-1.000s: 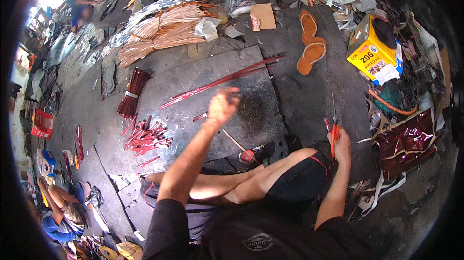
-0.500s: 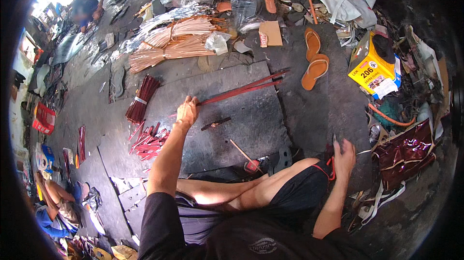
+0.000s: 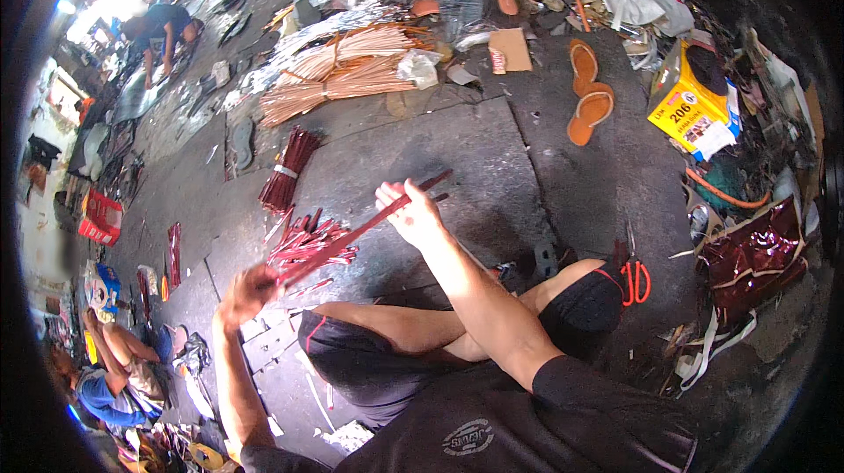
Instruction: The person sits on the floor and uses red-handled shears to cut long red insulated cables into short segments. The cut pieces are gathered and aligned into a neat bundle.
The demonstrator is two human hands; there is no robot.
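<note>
A thin bunch of long dark red strips (image 3: 347,238) slants across in front of me above the board. My left hand (image 3: 249,293) is closed round the near left end of it. Farther up, my right hand (image 3: 411,212) has its fingers about the same strips, close to their far end. Below the strips lies a loose pile of short red pieces (image 3: 303,240), partly covered by them. A bundle of dark red strips (image 3: 290,170), tied with a pale band, rests just beyond the pile. Scissors with red-orange handles (image 3: 635,282) lie on the floor beside my right knee.
Tan strip bundles (image 3: 343,69) lie at the back beside plastic wrap. Two brown sandal soles (image 3: 591,112) are on the floor at right, near a yellow box (image 3: 690,112) and a shiny maroon sheet (image 3: 756,253). Other people sit at far left (image 3: 119,385) and far back (image 3: 167,33).
My left hand has drawn the strips down and left. My right hand has left the scissors and come across to the strips' far part. The view has shifted slightly.
</note>
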